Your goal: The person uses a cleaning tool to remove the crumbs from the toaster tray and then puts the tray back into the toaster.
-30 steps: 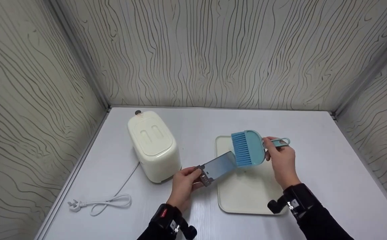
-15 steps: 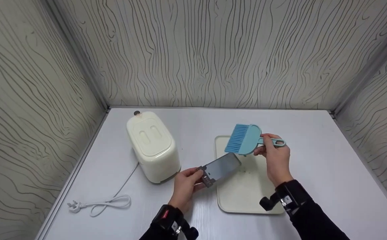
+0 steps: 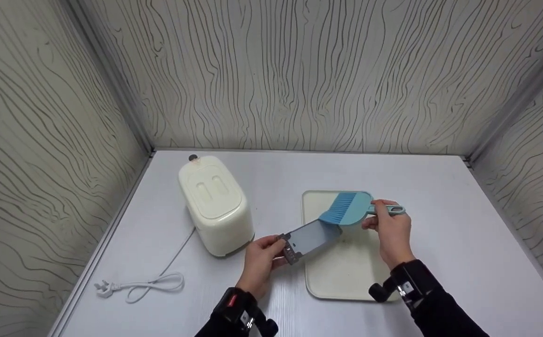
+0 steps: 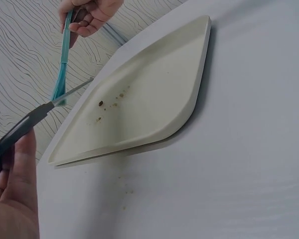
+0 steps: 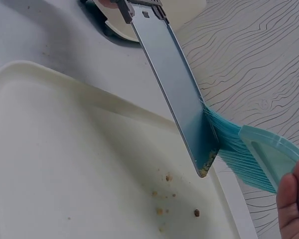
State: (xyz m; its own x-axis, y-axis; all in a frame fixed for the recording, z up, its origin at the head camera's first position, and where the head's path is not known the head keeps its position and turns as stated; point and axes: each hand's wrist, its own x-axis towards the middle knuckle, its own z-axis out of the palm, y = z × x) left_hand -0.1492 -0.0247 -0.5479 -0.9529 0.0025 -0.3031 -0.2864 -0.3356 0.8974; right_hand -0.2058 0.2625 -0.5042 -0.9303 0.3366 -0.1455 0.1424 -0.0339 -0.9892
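My left hand [image 3: 258, 263] pinches the dark end of a toaster crumb tray [image 3: 312, 238], a flat metal plate that slopes over a cream serving tray [image 3: 346, 281]. In my right hand [image 3: 393, 232] is the handle of a light-blue brush [image 3: 356, 208]. Its bristles [image 5: 231, 142] touch the far end of the crumb tray, where brownish crumbs [image 5: 207, 163] lie in the corner. More crumbs [image 4: 114, 103] are scattered on the cream tray beneath. The left wrist view shows the crumb tray edge-on, held above the cream tray.
A cream toaster [image 3: 217, 206] with a lid on top stands left of my hands. Its white cord and plug [image 3: 105, 289] lie at the table's left. A few crumbs [image 4: 127, 191] are on the white table beside the tray. Patterned panels [image 3: 271, 75] enclose the table.
The brush lifted off the crumb tray, moving up and left, then came back down so its bristles meet the plate's far end. My left hand and the crumb tray barely shifted.
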